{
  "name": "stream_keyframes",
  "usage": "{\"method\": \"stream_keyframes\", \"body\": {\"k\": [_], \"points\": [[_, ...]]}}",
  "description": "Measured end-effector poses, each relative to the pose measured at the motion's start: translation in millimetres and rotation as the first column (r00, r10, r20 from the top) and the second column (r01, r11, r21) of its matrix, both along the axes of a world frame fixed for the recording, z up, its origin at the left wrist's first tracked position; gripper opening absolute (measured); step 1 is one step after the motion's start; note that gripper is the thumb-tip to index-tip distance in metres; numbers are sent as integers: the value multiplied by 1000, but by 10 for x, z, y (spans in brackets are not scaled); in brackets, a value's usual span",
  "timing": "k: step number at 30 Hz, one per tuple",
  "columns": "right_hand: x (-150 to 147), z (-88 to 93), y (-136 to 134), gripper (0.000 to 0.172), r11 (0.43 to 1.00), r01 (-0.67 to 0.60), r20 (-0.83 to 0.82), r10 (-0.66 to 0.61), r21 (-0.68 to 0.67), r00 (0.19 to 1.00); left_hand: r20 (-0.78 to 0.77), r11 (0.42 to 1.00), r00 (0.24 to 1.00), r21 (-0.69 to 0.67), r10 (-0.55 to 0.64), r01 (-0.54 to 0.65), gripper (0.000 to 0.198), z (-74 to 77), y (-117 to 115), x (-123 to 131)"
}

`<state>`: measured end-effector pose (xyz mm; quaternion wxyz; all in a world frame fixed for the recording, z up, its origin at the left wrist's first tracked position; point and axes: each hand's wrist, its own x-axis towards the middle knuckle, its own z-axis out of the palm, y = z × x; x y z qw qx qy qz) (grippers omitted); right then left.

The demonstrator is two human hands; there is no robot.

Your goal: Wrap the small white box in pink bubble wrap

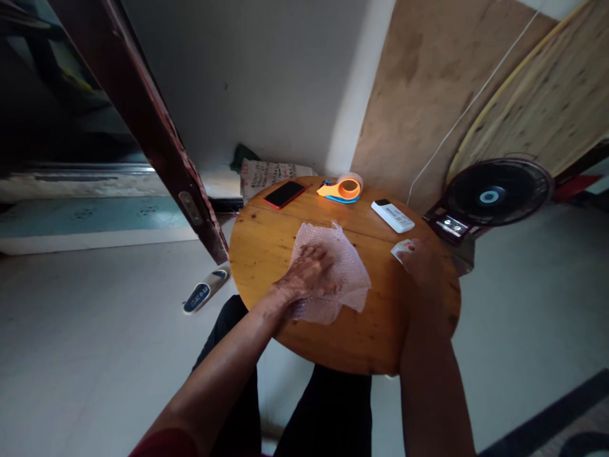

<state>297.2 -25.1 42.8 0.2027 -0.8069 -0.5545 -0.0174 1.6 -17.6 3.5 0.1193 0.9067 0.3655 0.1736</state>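
**Left hand on wrap, packet in right**

Phone [284,194], orange tape dispenser [339,189], white device [392,216] along far side of table [257,254]; device just beyond packet [399,249]. Fan [490,193] off right edge. Bubble wrap [349,273] mid-table, flat, corner pointing right; long axis unclear. Left hand [311,270] palm-down on it, fingers loosely spread, gripping nothing. Right hand [421,263] pinches packet.

We see a dark red sleeve [166,442], short enough to leave the left forearm [223,368] uncovered. The left hand [311,273] and right hand [419,263] are bare. Below the near edge of the table [385,349] we note black trousers [328,412], their fabric too dark for us to make out.
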Motion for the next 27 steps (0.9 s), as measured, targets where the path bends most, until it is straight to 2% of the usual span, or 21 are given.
{"method": "stream_keyframes", "body": {"k": [2,3,4,5,7,9,10,12,13,15,18,20,24,27], "points": [[-84,11,57,36,990,9,-161,14,141,987,3,1000,1000,0,1,-1,66,0,-2,-2],[-160,24,80,41,975,6,-263,54,223,963,9,1000,1000,-3,2,-2,67,0,-3,-3],[-259,42,92,45,949,-33,-363,152,315,919,14,1000,1000,-7,2,-2,68,-1,-3,-4],[-379,62,90,46,909,-113,-443,301,401,844,17,1000,1000,-13,-1,1,69,-1,-2,-5],[-657,104,44,50,826,-289,-548,543,484,636,27,1000,1000,-24,-15,16,70,1,3,-3],[-927,136,-37,53,753,-464,-623,653,467,432,49,999,998,-26,-30,31,70,1,11,7],[-1039,144,-77,53,721,-549,-662,660,423,357,67,999,997,-25,-36,38,70,0,16,14],[-1183,145,-131,52,651,-683,-704,653,333,279,104,998,993,-26,-50,53,66,-8,28,30],[-1211,139,-143,52,623,-723,-705,655,300,272,118,998,991,-30,-59,63,65,-13,33,35],[-1189,121,-136,49,608,-754,-690,658,250,302,137,996,988,-47,-67,74,68,-21,40,36],[-1039,75,-79,44,648,-736,-679,631,195,375,135,995,989,-72,-56,66,83,-10,37,18],[-929,17,-27,43,677,-721,-673,603,148,428,129,996,991,-72,-47,56,82,16,29,2],[-799,-136,66,37,762,-646,-489,578,39,653,176,999,984,-50,2,7,51,73,37,-31],[-785,-197,99,33,772,-635,-398,586,12,706,204,984,963,-82,174,-161,30,84,76,-58]]}}
